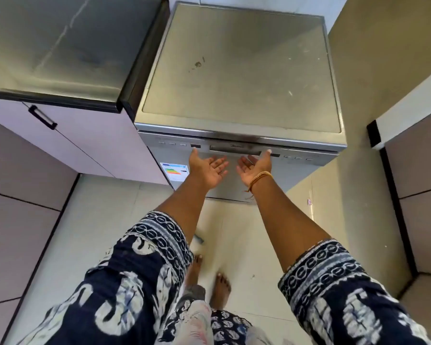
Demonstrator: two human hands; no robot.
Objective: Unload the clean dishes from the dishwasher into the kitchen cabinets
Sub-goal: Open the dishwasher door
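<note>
A silver freestanding dishwasher (241, 70) stands in front of me with its door closed. A recessed handle (234, 150) runs across the control panel at the door's top. My left hand (207, 168) and my right hand (255, 168) are stretched out palm up just below that handle. The fingers of both are relaxed and hold nothing, and the thumbs point up toward the panel. No dishes are in view.
A dark counter (60, 46) over pale cabinets with black handles (41, 117) adjoins the dishwasher on the left. More cabinet fronts line the right side (418, 170). My bare feet (209, 277) stand on the light tiled floor.
</note>
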